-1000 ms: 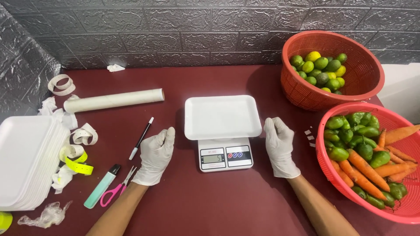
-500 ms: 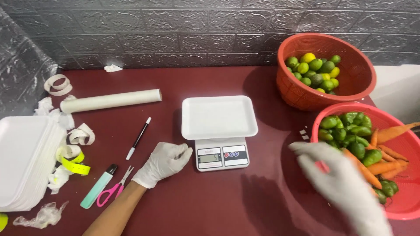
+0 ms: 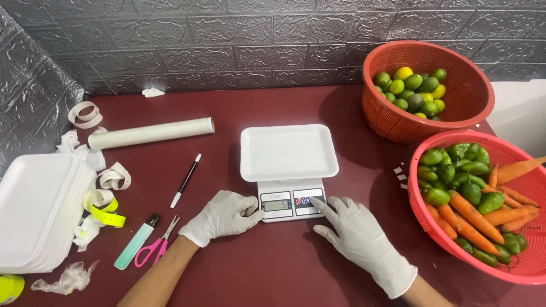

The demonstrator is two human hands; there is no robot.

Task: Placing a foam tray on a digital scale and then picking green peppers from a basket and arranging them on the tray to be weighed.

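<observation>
Small white kitchen scale (image 3: 291,200) sits mid-table, a bit toward the near edge, w/ an empty white foam tray (image 3: 288,151) lying on its platform. Both gloved hands are at the scale's front panel, the side facing the person — so it lies straight ahead of the hands, just beyond the fingertips. Tray's long axis runs left-right, parallel to the near table edge.

Left hand (image 3: 223,215): loosely curled, palm down, fingertips touching the scale's front-left corner beside the display, gripping nothing. Right hand (image 3: 359,236): flat and spread, index finger stretched out, its tip on the button area at the panel's right end — holding nothing either. Both hands about equally near; right one is the one on the buttons.

Toward the right table edge: red basket of carrots & green peppers (image 3: 526,268), near the right hand but apart from it. Orange basket of limes (image 3: 455,116) at the far right corner. Left of the scale: black-and-white pen (image 3: 186,180), pink scissors (image 3: 154,249), stack of foam trays (image 3: 34,210) at the left edge
</observation>
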